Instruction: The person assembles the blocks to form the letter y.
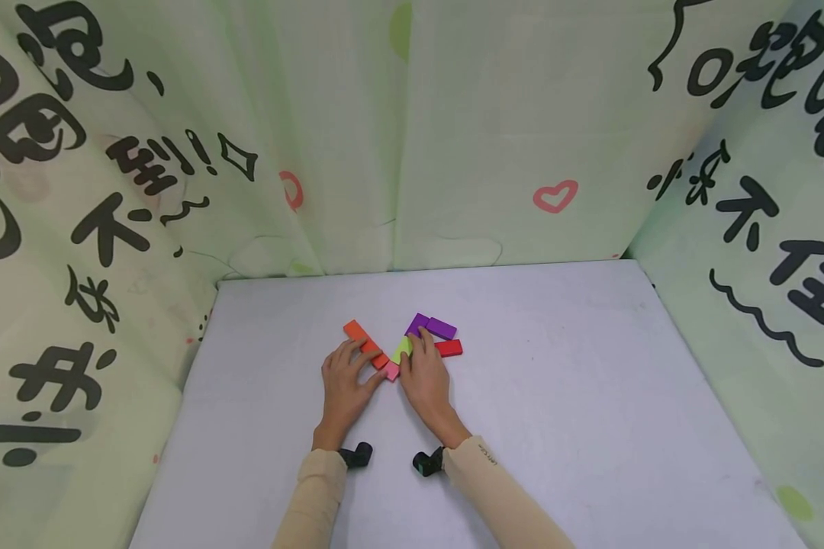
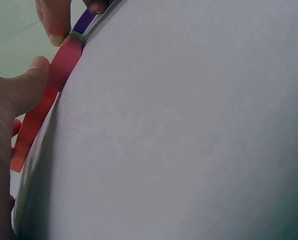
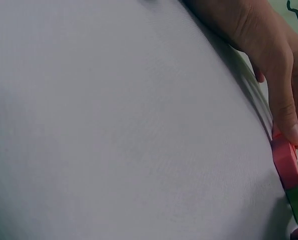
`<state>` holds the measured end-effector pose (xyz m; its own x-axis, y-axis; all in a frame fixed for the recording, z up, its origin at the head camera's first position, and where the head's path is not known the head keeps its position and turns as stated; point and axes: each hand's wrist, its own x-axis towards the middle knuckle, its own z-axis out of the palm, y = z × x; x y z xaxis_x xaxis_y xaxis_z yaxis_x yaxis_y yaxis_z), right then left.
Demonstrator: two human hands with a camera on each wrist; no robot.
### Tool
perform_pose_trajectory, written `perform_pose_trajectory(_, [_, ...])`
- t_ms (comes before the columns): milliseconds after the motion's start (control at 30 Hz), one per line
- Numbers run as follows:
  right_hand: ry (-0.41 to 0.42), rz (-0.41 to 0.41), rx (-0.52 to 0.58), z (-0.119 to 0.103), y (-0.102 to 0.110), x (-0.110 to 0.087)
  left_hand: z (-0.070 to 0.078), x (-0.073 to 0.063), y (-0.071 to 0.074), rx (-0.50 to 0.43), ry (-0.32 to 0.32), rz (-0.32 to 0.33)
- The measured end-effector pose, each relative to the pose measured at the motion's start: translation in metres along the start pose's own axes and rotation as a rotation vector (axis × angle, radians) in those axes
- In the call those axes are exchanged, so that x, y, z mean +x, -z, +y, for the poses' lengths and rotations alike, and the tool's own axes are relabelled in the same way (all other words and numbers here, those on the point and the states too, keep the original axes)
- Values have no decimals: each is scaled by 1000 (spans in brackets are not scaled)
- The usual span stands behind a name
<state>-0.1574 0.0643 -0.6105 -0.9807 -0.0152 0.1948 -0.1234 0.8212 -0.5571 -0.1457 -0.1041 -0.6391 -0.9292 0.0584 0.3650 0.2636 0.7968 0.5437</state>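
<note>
Coloured blocks lie end to end in a bent line on the table. My left hand [image 1: 346,387] is at the orange blocks [image 1: 354,331], its fingers curved over them and its thumb at the pink block [image 1: 391,371]. In the left wrist view that thumb lies where the pink block [image 2: 65,61] meets the orange block [image 2: 33,127]. My right hand [image 1: 427,379] pinches around the lime green block [image 1: 401,349], with a fingertip reaching the purple block [image 1: 417,323]. The right wrist view shows the pink block [image 3: 287,165] against the green block [image 3: 297,204].
A second purple block [image 1: 442,329] and a red block [image 1: 449,348] lie just right of my right hand. Patterned curtains [image 1: 467,152] enclose the white table [image 1: 556,396] at the back and sides. Both sleeved wrists carry small black cameras [image 1: 359,455].
</note>
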Motion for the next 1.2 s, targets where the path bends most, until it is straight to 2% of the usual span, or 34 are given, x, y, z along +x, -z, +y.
perform_pose_trajectory(367, [9, 12, 0, -2, 2, -1, 1, 0, 1, 6, -8, 14])
perform_pose_trajectory(1200, [4, 16, 63, 3, 0, -1, 3, 1, 4, -46, 25, -14])
